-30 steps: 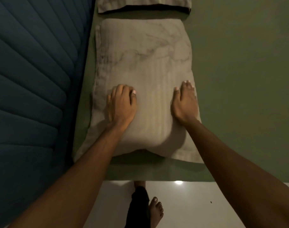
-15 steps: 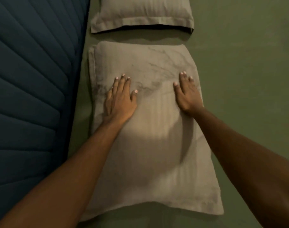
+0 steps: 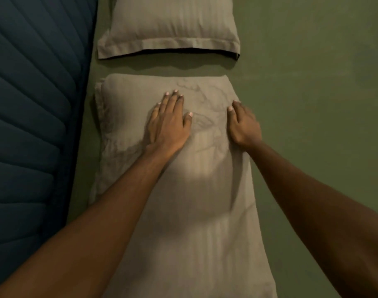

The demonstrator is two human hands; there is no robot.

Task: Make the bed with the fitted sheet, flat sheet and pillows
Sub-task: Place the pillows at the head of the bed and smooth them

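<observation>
Pillow-smoothing step: left hand (image 3: 167, 123) and right hand (image 3: 244, 125), each grip spread flat, press the near pillow (image 3: 201, 190) lying on the green sheet (image 3: 312, 104) beside the headboard (image 3: 33, 104). Next likely needs outward strokes across its upper creases.

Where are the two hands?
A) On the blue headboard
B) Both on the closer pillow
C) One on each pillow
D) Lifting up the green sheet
B: the left hand and the right hand both rest on the closer pillow, and nothing touches the far pillow.
</observation>
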